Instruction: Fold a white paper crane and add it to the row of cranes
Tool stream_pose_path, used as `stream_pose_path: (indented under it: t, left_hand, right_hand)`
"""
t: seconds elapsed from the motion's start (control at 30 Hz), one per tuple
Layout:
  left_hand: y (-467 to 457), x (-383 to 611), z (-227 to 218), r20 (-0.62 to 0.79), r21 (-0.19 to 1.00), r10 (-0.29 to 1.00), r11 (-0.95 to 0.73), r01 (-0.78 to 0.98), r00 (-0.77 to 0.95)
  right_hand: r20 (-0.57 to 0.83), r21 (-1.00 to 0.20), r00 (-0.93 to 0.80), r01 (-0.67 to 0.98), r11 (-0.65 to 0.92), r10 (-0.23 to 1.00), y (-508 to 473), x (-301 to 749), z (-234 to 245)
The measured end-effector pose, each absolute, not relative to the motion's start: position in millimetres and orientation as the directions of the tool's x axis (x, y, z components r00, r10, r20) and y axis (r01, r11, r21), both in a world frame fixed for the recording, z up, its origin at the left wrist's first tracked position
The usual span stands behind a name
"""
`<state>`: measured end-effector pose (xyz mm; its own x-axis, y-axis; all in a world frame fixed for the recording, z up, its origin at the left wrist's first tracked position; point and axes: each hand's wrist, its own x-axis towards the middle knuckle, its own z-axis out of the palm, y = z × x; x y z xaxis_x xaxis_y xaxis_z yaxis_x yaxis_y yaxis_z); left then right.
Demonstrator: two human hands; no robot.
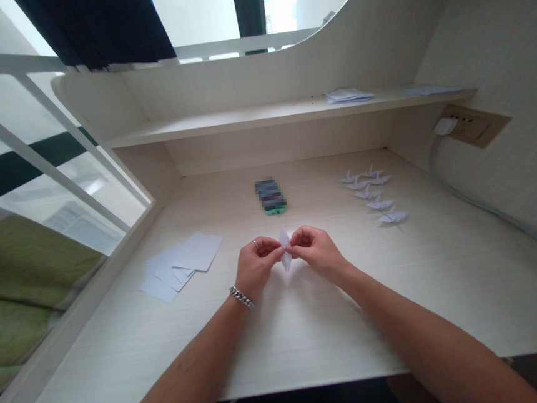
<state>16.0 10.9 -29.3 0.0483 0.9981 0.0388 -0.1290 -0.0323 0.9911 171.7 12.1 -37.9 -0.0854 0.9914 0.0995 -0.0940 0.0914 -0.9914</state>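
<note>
White paper (287,261), pale woodgrain desk (308,336)

**Around the pale wooden desk**

The desk (309,348) carries a loose spread of white paper sheets (180,265) at the left; a phone (270,197) with a green edge, its face blurred, lies toward the back; a trail of small folded paper cranes (374,195) runs along the right; above, 1 shelf (242,119) bears a thin stack of paper (348,96); on the right wall a socket plate (473,126) holds 1 white plug (443,126), its cable (485,204) trailing along the wall; a white railing (34,156) and green bedding (20,267) stand at the left; a dark curtain (98,28) hangs at the top.
</note>
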Motion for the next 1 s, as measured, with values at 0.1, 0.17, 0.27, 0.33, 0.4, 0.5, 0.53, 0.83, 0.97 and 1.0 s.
stream_pose_path:
  t: [0.1,0.17,0.27,0.33,0.4,0.5,0.53,0.83,0.97,1.0]
  left_hand:
    - [11.1,16.0,-29.4,0.044,0.989,0.998,-0.038,-0.14,0.04]
    - [10.6,16.4,-28.7,0.045,0.987,0.999,-0.041,-0.153,0.027]
    - [9.0,17.5,-26.9,0.037,0.983,0.999,-0.038,-0.182,-0.007]
    - [8.0,18.5,-25.8,0.029,0.98,0.999,-0.035,-0.195,-0.033]
    - [7.3,19.6,-25.1,0.03,0.98,0.998,-0.042,-0.193,-0.063]
    - [6.5,21.1,-24.4,0.036,0.981,0.996,-0.052,-0.188,-0.085]
    - [6.2,21.4,-24.1,0.036,0.98,0.996,-0.051,-0.193,-0.083]
    - [9.7,21.1,-28.6,0.045,0.978,0.992,-0.069,-0.198,-0.122]
    - [11.8,20.9,-31.2,0.095,0.984,0.984,-0.116,-0.135,-0.153]
    - [11.7,20.9,-31.3,0.119,0.985,0.981,-0.136,-0.105,-0.155]
  right_hand:
    - [0.101,-0.989,-0.064,-0.112,0.094,0.993,12.0,170.3,-38.0]
    - [0.092,-0.985,-0.04,-0.148,0.085,0.995,11.7,168.5,-37.8]
    - [0.077,-0.976,-0.022,-0.207,0.071,0.997,10.5,165.3,-36.8]
    - [0.065,-0.97,-0.021,-0.236,0.058,0.998,9.3,163.7,-35.8]
    - [0.045,-0.967,-0.039,-0.253,0.034,0.998,8.4,162.9,-35.0]
    - [0.045,-0.967,-0.062,-0.255,0.027,0.997,7.9,162.9,-34.3]
    - [0.053,-0.966,-0.058,-0.256,0.036,0.997,8.0,162.9,-34.3]
    - [0.09,-0.966,-0.026,-0.246,0.081,0.996,9.3,165.3,-37.5]
    - [0.215,-0.975,0.021,0.051,0.214,0.976,6.6,166.3,-35.6]
    - [0.23,-0.968,0.019,0.109,0.226,0.973,5.7,166.1,-34.8]
